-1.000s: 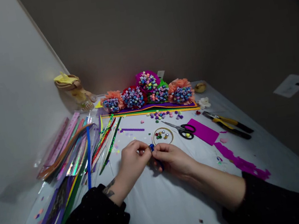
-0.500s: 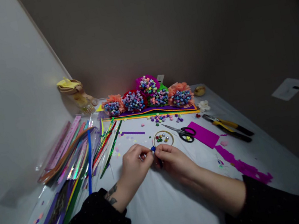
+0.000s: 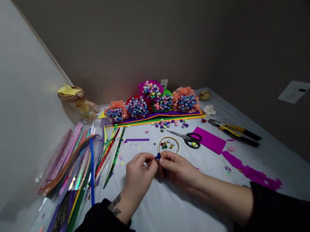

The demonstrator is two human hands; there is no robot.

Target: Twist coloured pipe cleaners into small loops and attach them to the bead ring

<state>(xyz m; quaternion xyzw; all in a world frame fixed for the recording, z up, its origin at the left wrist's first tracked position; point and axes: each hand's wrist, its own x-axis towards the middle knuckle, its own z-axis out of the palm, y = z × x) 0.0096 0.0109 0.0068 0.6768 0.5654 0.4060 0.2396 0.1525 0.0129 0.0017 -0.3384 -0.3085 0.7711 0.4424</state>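
Between my fingertips is a small piece of dark blue paper strip (image 3: 158, 156), mostly covered by the fingers. My left hand (image 3: 141, 171) pinches it from the left with thumb and forefinger. From the right, my right hand (image 3: 179, 167) grips the same piece, its lower fingers curled out of sight. Just beyond the hands lies a thin gold ring (image 3: 179, 144) with several small shiny stars (image 3: 164, 145) inside. Black-handled scissors (image 3: 187, 139) rest right of the ring, overlapping a magenta paper rectangle (image 3: 210, 139).
Left are many colourful paper strips (image 3: 77, 183), some in clear plastic. Star-filled paper flowers (image 3: 137, 107) line the back, with loose stars (image 3: 169, 124) before them. Yellow-and-black pliers (image 3: 235, 132) and torn magenta crepe paper (image 3: 252, 171) lie right. A wooden hand figure (image 3: 84, 107) stands back left.
Both hands keep their pinch at nearly the same spot. The blue piece has turned slightly, and its dark lower end no longer shows below the fingers. The view has shifted a little.
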